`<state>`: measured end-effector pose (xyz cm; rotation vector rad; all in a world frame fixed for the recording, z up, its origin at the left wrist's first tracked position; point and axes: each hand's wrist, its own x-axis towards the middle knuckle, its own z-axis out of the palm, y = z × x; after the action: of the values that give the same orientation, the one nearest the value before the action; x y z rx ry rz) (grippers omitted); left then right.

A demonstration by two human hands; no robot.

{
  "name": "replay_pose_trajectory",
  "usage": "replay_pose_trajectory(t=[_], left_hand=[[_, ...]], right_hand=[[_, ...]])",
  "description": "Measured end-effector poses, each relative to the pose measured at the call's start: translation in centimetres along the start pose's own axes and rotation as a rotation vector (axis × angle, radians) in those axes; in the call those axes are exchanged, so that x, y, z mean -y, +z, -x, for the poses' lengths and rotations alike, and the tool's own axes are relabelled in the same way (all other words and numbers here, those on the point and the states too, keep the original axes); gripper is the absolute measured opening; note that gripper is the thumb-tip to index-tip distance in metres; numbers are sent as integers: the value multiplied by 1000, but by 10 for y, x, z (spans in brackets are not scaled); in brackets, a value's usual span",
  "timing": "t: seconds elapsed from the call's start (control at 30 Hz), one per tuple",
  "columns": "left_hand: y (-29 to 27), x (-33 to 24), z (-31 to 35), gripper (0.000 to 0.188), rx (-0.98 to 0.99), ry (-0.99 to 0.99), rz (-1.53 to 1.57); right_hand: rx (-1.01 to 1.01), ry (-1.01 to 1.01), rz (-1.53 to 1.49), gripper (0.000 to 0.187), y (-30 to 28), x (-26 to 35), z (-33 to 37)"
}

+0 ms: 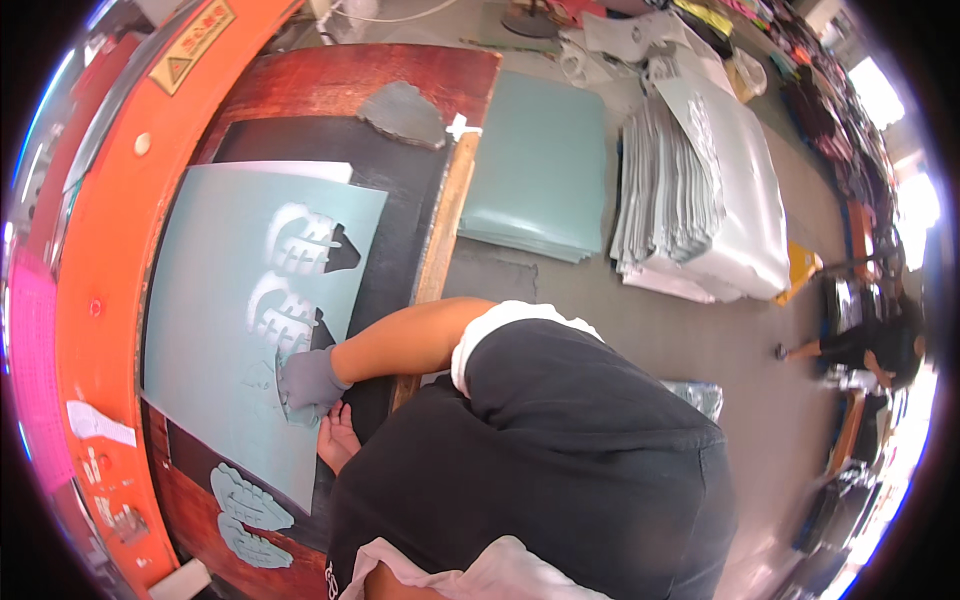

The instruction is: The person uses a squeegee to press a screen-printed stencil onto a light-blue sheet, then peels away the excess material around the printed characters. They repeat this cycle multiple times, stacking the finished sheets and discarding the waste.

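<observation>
The gloved right hand [308,380] pinches a cut piece out of the grey sheet [215,310] lying on the press bed [400,220], while the bare left hand [338,440] presses flat, steadying it.

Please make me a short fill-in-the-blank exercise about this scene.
1. The gloved hand rests on a pale green ____.
2. Its glove is ____ in colour.
3. In the picture, the bare hand lies just ____ the gloved hand.
4. The machine frame beside the sheet is ____.
Missing words: sheet; grey; below; orange.
</observation>
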<state>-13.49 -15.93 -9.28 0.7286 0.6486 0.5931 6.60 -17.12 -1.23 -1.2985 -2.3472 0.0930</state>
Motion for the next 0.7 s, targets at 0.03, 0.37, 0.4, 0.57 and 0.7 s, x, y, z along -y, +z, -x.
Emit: replay_pose_trajectory(t=[0.03,0.37,0.4,0.57,0.7], left_hand=[[-2,-1,-1,32,-32,-28,1],[0,-8,-9,32,-102,-115,-63],[4,-9,-9,31,-127,-113,-72],[18,-12,-4,30,-78,-74,-82],[21,-11,-2,31,-41,-61,-95]], right_hand=[[-12,2,17,30,1,1,0],[130,105,90,32,2,7,-3],[194,120,110,32,1,9,-5],[330,181,159,31,-7,16,-13],[394,174,231,29,-10,19,-18]])
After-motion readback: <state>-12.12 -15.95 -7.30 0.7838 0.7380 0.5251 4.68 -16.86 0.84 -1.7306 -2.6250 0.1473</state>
